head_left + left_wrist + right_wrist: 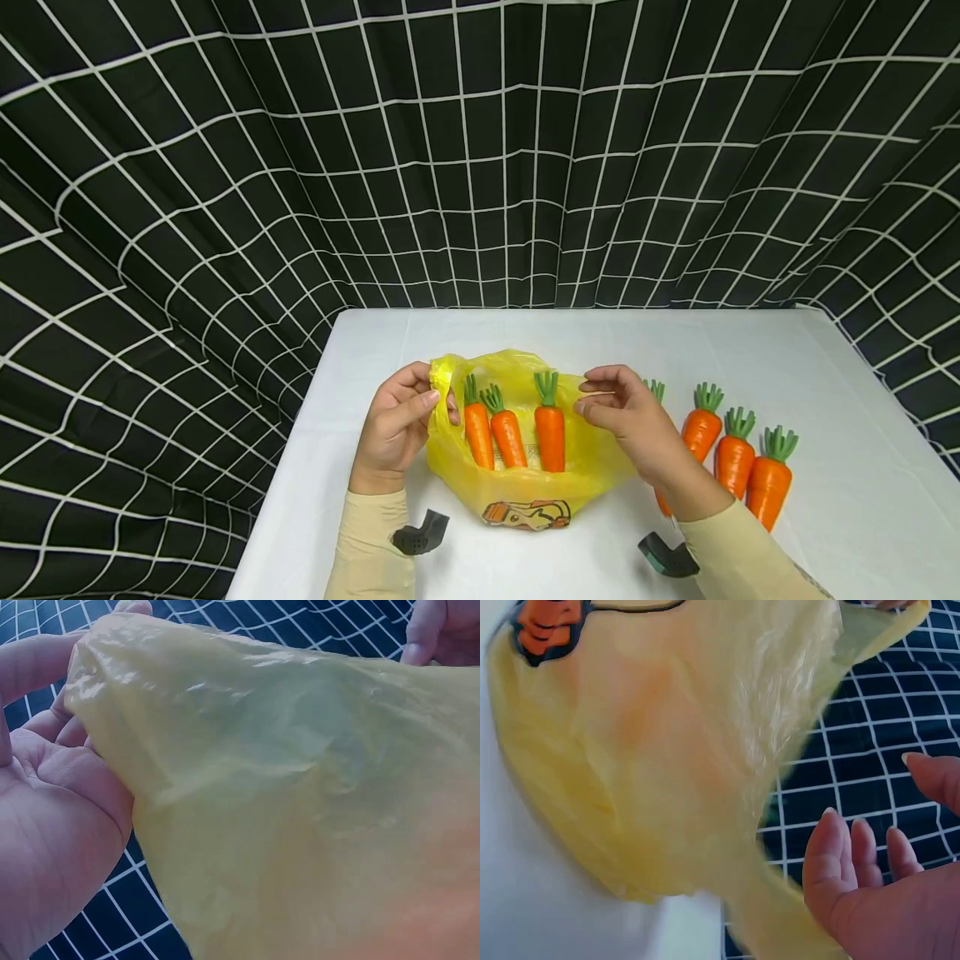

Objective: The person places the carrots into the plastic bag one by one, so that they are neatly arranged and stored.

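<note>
A yellow plastic bag (453, 477) sits on the table with its mouth spread toward me. Three orange carrots with green tops are inside: a left one (478, 435), a middle one (508, 438) and a right one (551, 438). My left hand (393, 425) pinches the bag's handle loop at the left of the mouth, thumb in front and some fingertips showing inside the loop. At the right edge of the mouth is my right hand (639, 423). In the right wrist view, its thumb stands apart from the relaxed fingers (826, 851), with bag plastic beside the palm.
Several more carrots (733, 463) lie side by side on the white table (847, 492) to the right, one partly behind my right hand. Black cloth (480, 167) with a white grid hangs behind and at both sides. Dark wrist mounts (420, 535) are on both sleeved forearms.
</note>
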A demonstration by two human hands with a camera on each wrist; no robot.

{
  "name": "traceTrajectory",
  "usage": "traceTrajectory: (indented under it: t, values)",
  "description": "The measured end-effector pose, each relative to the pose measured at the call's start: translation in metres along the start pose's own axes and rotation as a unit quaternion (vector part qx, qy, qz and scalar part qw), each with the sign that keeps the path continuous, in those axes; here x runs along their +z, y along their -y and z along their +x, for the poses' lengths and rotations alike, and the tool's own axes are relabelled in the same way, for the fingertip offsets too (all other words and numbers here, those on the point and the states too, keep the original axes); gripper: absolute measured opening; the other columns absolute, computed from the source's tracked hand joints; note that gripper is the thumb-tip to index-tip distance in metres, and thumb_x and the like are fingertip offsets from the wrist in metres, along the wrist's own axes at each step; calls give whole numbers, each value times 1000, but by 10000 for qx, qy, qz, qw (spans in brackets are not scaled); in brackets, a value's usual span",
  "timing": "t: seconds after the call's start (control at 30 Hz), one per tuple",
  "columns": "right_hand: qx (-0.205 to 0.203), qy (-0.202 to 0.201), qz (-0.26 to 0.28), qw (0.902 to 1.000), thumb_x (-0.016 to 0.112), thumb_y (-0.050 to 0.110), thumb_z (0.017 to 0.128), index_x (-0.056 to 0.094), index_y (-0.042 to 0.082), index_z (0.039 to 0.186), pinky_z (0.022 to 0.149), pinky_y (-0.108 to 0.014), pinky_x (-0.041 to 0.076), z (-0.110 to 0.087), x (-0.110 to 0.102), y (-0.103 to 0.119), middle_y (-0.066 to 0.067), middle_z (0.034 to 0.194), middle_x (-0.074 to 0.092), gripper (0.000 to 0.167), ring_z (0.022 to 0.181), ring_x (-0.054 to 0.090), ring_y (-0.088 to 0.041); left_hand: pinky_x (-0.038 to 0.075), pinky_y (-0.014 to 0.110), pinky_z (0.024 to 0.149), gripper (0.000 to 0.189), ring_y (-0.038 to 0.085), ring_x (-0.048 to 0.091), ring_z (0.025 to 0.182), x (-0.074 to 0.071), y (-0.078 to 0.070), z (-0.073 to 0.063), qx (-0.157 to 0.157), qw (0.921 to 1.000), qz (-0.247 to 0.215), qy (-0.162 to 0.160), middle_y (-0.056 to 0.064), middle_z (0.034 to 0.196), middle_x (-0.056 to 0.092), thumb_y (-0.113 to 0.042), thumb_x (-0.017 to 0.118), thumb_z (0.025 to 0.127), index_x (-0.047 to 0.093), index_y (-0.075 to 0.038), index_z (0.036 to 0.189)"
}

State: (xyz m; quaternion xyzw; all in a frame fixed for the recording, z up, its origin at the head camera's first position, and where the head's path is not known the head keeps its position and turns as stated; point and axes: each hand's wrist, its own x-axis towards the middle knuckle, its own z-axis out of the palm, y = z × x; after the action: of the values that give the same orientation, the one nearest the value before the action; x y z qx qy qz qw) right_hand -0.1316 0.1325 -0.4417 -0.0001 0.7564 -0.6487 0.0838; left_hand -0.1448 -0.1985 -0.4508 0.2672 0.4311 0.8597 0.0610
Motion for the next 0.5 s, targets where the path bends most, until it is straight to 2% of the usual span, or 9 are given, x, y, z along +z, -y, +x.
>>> traceTrajectory:
  t: [0.2, 0.5]
  values:
    - [-55, 48, 177, 9998, 74, 9, 101, 42, -4, 146, 95, -24, 57, -6, -4, 6, -24, 137, 53, 57, 116, 56, -32, 64, 30, 79, 38, 20, 71, 81, 2, 1, 1, -47, 10000, 35, -58, 10, 95, 71, 14, 38, 102, 68, -6, 113]
    - [-155, -236, 86, 9996, 71, 11, 103, 44, -2, 147, 93, -26, 59, -15, -15, 10, -22, 139, 55, 53, 118, 60, -28, 64, 30, 78, 37, 20, 71, 80, 2, 1, 0, -58, 9998, 134, -108, 10, 94, 71, 14, 38, 102, 67, -5, 112]
